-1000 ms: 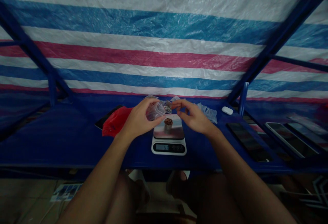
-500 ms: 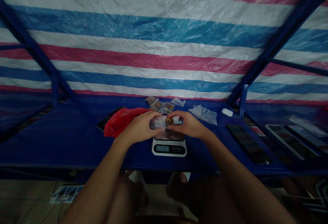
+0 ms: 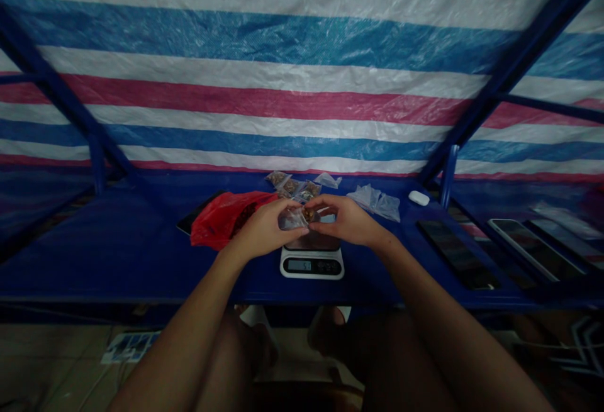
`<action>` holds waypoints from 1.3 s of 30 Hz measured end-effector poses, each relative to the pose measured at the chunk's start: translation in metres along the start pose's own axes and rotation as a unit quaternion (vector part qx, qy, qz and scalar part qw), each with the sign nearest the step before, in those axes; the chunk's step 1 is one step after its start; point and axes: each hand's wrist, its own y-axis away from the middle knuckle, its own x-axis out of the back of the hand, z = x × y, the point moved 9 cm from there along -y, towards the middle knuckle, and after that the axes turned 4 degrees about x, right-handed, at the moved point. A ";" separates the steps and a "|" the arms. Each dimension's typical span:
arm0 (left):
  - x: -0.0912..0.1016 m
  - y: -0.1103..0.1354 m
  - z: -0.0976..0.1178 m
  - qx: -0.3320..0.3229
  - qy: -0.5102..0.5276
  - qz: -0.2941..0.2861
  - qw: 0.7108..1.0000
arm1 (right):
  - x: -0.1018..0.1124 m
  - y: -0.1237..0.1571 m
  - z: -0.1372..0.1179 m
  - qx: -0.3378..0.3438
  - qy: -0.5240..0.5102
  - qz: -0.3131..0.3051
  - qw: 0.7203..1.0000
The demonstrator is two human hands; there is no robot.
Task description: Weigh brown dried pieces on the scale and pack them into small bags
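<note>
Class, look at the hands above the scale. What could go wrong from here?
Spill: the right hand holds the cup close to the clear bag, so its brown contents might miss the bag and land on the scale.
Knock: the left hand seems close to the red bag and might nudge it.

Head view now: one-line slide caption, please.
Left hand holds a clear bag, right hand at brown bits, above a digital scale.

The head camera looks forward and down, past the hands (image 3: 352,220), across the table (image 3: 117,248) from near edge to far edge.
</note>
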 end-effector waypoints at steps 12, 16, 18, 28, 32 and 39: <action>-0.003 0.000 -0.003 0.006 0.035 0.007 0.999 | 0.007 0.000 -0.007 0.022 -0.003 0.015 1.000; -0.004 -0.001 -0.004 0.013 0.050 0.005 0.999 | 0.011 -0.001 -0.020 0.056 0.029 0.013 0.998; -0.004 -0.001 -0.005 0.017 0.061 0.004 0.998 | 0.012 -0.002 -0.026 0.063 0.038 0.012 0.997; -0.004 -0.002 0.001 0.014 0.118 0.006 0.993 | 0.016 -0.004 -0.040 0.073 0.028 0.014 0.997; -0.005 -0.003 0.001 0.022 0.154 0.006 0.988 | 0.018 -0.003 -0.050 0.086 0.051 0.009 0.995; -0.006 -0.002 -0.003 0.043 0.218 0.011 0.975 | 0.022 -0.002 -0.074 0.128 0.117 0.044 0.984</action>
